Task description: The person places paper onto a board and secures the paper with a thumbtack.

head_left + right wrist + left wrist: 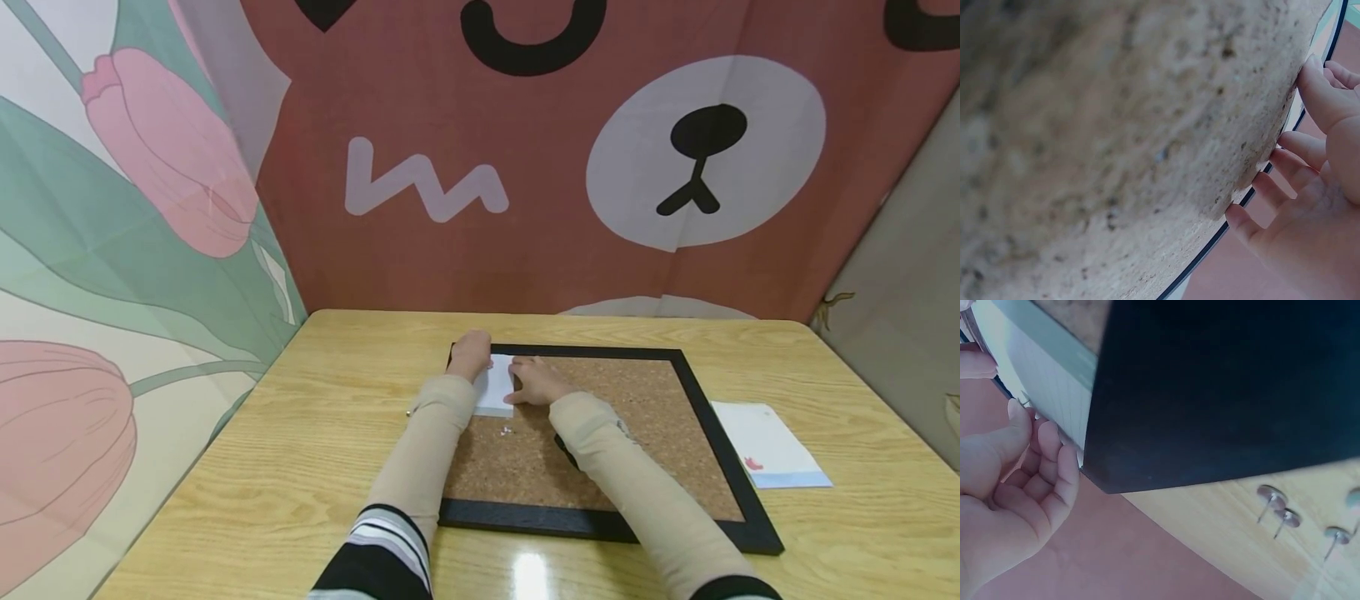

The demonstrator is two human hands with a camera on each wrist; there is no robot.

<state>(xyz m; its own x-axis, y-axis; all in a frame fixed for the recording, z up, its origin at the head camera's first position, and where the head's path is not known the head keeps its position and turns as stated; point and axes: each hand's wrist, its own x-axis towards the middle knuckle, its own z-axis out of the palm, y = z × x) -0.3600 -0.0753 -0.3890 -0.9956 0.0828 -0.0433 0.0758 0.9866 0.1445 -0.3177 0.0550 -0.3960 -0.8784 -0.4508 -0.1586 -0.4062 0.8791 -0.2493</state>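
A black-framed cork board [637, 433] lies on the table, with a white sheet of note paper [493, 396] at its upper left. My left hand [471, 357] is at the paper's top left corner, fingers curled. In the left wrist view, a thin pin shows at the thumb and index fingertips [1016, 411], like a thumbtack's point; its head is hidden. My right hand [538, 381] rests at the paper's right edge. Its spread fingers [1297, 147] touch the cork and the sheet. Small silvery thumbtacks [506, 431] lie on the cork below the paper.
Another sheet of note paper [772, 446], with a pink print and blue lower band, lies right of the board. Several metal thumbtacks [1272, 497] lie on the wooden table [300, 450] beside the frame. A printed cloth [420, 267] hangs behind the table.
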